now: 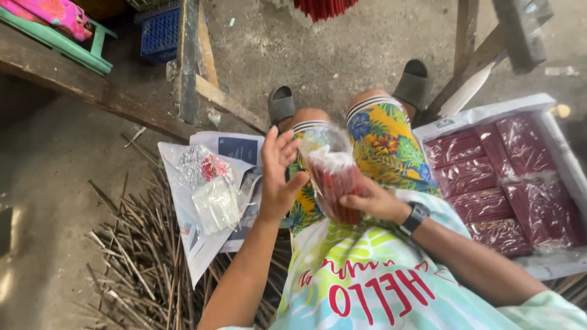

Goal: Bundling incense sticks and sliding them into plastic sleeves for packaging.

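My right hand (pixel 373 200) grips a clear plastic bag of red sticks (pixel 333 177) from below, holding it upright over my lap. Beside the bag's left side my left hand (pixel 278 177) is spread, its palm and thumb touching the plastic. The top of the bag is loose and open-looking. A dark watch sits on my right wrist.
A white box (pixel 565 165) at the right holds several packed bags of red sticks. On sheets of paper (pixel 195 244) at the left lie small clear bags (pixel 214 201). Loose thin sticks (pixel 134 263) cover the floor. Wooden beams (pixel 189 61) and a blue crate (pixel 160 33) stand behind.
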